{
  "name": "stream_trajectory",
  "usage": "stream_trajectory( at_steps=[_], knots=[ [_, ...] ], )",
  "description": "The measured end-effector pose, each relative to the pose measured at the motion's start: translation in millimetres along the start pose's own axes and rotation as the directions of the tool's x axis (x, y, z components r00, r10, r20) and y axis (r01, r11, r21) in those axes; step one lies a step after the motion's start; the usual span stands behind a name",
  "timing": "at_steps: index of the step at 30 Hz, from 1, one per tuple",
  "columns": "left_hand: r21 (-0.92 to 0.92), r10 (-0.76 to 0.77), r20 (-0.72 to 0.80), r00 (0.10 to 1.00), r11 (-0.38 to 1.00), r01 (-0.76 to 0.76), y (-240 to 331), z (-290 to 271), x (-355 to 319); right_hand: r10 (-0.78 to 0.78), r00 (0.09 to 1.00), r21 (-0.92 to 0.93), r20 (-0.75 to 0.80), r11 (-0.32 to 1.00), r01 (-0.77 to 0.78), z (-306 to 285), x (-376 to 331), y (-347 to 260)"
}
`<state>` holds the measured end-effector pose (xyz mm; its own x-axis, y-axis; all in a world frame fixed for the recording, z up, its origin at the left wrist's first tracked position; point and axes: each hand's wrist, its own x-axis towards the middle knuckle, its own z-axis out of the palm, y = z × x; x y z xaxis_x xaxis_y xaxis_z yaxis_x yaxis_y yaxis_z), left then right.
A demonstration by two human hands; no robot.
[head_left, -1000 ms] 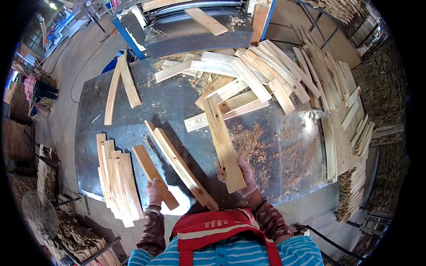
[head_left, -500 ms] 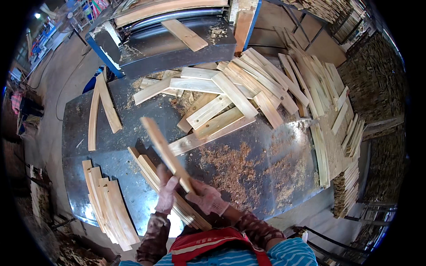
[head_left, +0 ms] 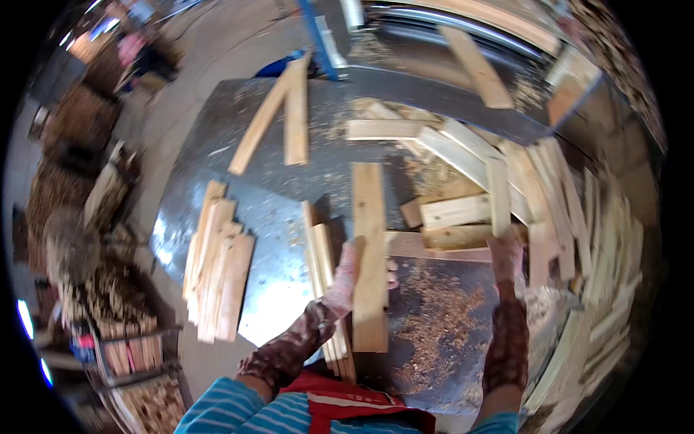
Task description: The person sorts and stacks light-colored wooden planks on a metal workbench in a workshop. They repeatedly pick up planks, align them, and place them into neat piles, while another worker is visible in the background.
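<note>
In my gloved left hand [head_left: 343, 288] is a flat wooden board [head_left: 370, 210]; the fingers wrap under it and their tips show at its right edge. The board stands lengthwise before me, broad face up. My gloved right hand [head_left: 506, 259] is at the near end of a pale board [head_left: 499, 199] that lies across the loose pile. Its fingers are blurred, so I cannot tell whether they grip. Below and left of the held board lies a narrow stack of boards [head_left: 322, 253], partly covered by my left forearm.
Several boards lie grouped [head_left: 217, 267] on the left of the dark metal table [head_left: 271, 188]. Two boards [head_left: 296, 116] lean together at the far left. A roller machine [head_left: 434, 79] with a board [head_left: 477, 66] on its bed stands behind. Wood shavings [head_left: 441, 318] cover the right side; more boards [head_left: 607, 246] lie beyond.
My right hand has left the held board and moved right to the pile. The board now shows its broad face, held by my left hand alone. The view has swung left.
</note>
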<state>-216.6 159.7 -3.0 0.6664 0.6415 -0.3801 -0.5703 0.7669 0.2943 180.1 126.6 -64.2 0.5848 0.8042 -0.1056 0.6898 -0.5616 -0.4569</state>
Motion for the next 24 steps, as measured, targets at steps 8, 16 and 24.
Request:
stream_trajectory(
  at_steps=[8, 16, 24],
  knots=[
    [0.593, 0.165, -0.143, 0.976, 0.803, -0.049, -17.6, 19.4, -42.1, -0.122, 0.904, 0.907, 0.409, -0.054, -0.417, 47.6, -241.6, -112.0],
    [0.588, 0.151, -0.285, 0.947, 0.808, 0.049, 75.0, -26.1, -109.9, -0.532, 0.805, 0.335, 0.261, 0.832, 0.441, 17.6, -184.5, -152.1],
    [0.484, 0.599, -0.408, 0.689, -0.498, 0.719, 167.3, -321.7, -284.0, -0.228, 0.964, -0.250, 0.138, 0.934, 0.256, 30.6, 2.0, -55.9]
  ],
)
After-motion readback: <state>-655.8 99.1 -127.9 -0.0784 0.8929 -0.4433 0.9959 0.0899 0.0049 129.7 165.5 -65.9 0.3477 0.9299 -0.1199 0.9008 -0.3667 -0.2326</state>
